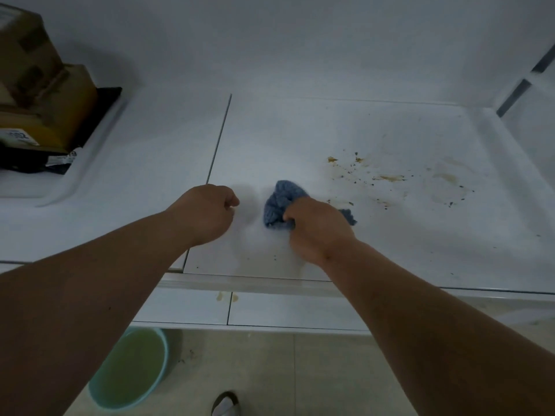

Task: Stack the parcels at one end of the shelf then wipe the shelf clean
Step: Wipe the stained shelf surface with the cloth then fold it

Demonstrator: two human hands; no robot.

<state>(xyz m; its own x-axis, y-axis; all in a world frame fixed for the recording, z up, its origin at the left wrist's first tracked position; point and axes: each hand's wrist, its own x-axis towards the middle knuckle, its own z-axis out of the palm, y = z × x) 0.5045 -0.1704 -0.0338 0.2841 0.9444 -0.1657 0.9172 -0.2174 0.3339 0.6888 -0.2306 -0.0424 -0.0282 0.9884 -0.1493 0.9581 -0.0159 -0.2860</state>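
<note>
Brown cardboard parcels (36, 85) are stacked at the far left end of the white tiled shelf (300, 130), on top of a black parcel (27, 160). My right hand (318, 226) grips a crumpled blue cloth (279, 202) and holds it down on the shelf near the middle. My left hand (207, 214) hovers beside it with fingers curled into a fist, holding nothing. Brown stains and dark crumbs (387, 178) are spread over the shelf to the right of the cloth.
A light green basin (132, 373) with murky water stands on the floor under the shelf's front edge. A slipper (225, 405) shows at the bottom. Small brown drips (225, 297) mark the shelf's front face. A wall rises behind the shelf.
</note>
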